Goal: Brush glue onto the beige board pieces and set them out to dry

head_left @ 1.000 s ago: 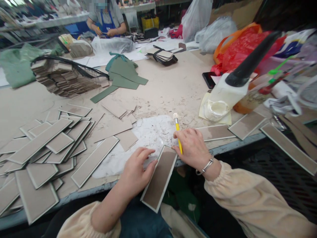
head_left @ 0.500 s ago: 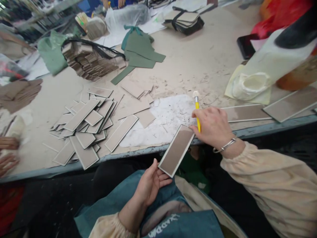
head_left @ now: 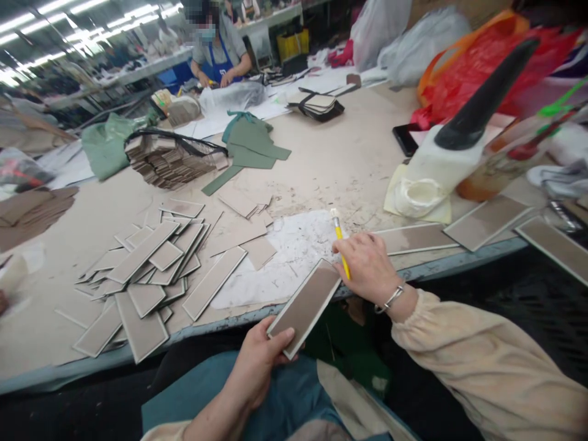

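A brown rectangular panel with a pale edge [head_left: 305, 306] slants over the front edge of the table. My left hand [head_left: 261, 355] is closed on its lower end, thumb on top and fingers underneath. At its upper corner is my right hand [head_left: 367, 266], closed around a yellow-handled brush [head_left: 339, 233] whose bristles point up and away. Whether the right fingers also pinch the panel's corner I cannot tell. Beneath and beyond lies a stained white sheet [head_left: 294, 245]. Left of it is a heap of similar pale-edged panels [head_left: 147, 257], with one single panel [head_left: 215, 283] beside the heap.
Several coated panels [head_left: 418, 237] lie along the edge at right. Behind them stand a white bottle with a black spout [head_left: 441, 165] and a phone [head_left: 405, 139]. Green pieces [head_left: 255, 144] and a tied stack [head_left: 174, 162] lie farther back. A co-worker [head_left: 220, 55] works beyond the table.
My left hand has gone from open fingers under the panel to a thumb-on-top grip. The view has tilted up and turned right. The brush stays in my right hand.
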Demonstrator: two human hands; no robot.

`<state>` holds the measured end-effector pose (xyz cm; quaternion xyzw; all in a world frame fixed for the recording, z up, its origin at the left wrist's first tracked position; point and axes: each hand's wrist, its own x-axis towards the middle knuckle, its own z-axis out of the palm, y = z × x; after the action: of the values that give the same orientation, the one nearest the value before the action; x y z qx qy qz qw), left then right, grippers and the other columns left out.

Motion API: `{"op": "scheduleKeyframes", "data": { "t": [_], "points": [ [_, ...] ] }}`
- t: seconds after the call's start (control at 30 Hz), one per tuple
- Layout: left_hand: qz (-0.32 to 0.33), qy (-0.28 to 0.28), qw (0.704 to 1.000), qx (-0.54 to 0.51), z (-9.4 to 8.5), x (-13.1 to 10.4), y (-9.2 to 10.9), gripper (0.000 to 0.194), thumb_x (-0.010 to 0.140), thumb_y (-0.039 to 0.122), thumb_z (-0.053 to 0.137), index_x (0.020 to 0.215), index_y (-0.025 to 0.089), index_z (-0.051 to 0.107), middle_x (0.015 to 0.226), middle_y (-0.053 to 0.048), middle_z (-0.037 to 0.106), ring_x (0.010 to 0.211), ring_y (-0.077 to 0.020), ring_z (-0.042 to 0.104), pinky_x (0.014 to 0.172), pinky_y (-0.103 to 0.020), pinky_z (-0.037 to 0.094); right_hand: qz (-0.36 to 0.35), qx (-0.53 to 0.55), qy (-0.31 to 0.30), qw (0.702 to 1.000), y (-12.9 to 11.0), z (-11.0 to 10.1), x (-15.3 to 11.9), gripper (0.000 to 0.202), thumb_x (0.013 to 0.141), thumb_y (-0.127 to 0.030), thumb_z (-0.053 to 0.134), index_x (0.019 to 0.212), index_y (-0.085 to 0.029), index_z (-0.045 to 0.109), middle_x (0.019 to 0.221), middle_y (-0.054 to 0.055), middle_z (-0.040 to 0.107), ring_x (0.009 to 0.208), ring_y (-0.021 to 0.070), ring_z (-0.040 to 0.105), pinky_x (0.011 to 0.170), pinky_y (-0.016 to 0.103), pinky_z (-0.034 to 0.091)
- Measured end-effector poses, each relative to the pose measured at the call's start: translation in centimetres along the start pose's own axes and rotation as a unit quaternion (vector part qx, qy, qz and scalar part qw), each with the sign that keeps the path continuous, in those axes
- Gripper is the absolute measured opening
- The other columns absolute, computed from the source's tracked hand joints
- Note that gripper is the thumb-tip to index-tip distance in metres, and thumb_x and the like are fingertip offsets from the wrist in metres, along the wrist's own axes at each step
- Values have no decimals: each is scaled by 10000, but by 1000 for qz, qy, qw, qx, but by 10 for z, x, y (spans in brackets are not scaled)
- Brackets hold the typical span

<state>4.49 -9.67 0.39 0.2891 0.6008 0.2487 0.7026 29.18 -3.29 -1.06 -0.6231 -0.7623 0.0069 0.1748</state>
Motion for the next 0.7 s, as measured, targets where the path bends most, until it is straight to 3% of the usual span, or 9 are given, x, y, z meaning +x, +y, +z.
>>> {"op": "scheduleKeyframes", "data": {
  "t": [0.1,0.17,0.27,0.33,0.53,0.7],
  "points": [
    [28,-56,997,39,-15,8,31,493,666,354,794,1067,129,615,857,-71,695,671,-152,636,568,-229,504,-15,68,30,997,9,-3,-1,130,818,-202,578,944,-209,548,894,55,640,920,239,525,830,371,370],
    [58,-83,993,56,-26,18,51,461,683,334,786,1062,137,612,867,-70,695,677,-151,634,593,-239,509,-25,131,84,988,15,-6,-1,99,849,-201,556,941,-206,520,917,61,639,913,224,557,807,348,418],
    [106,-105,987,63,-40,38,74,439,675,317,795,1034,141,613,865,-67,687,695,-160,635,606,-243,508,-13,244,164,956,22,-12,-1,116,868,-214,565,940,-225,476,995,63,653,952,203,618,832,340,466],
    [125,-118,983,58,-45,50,84,458,659,316,806,1036,146,610,879,-66,679,703,-165,633,593,-244,503,16,319,181,930,24,-16,1,152,860,-228,594,927,-238,458,1038,56,663,970,191,643,843,333,485],
    [135,-166,975,60,-48,70,89,441,669,334,800,1028,161,610,892,-54,669,705,-173,633,580,-253,501,83,506,152,845,21,-23,9,194,867,-295,597,921,-250,417,1011,32,680,966,182,659,841,353,512],
    [108,-160,979,61,-48,69,81,433,652,320,811,1003,172,605,902,-44,668,729,-183,648,599,-265,514,93,550,92,825,11,-25,10,264,804,-317,670,883,-247,428,939,8,662,812,148,649,664,266,519]
  ]
}}
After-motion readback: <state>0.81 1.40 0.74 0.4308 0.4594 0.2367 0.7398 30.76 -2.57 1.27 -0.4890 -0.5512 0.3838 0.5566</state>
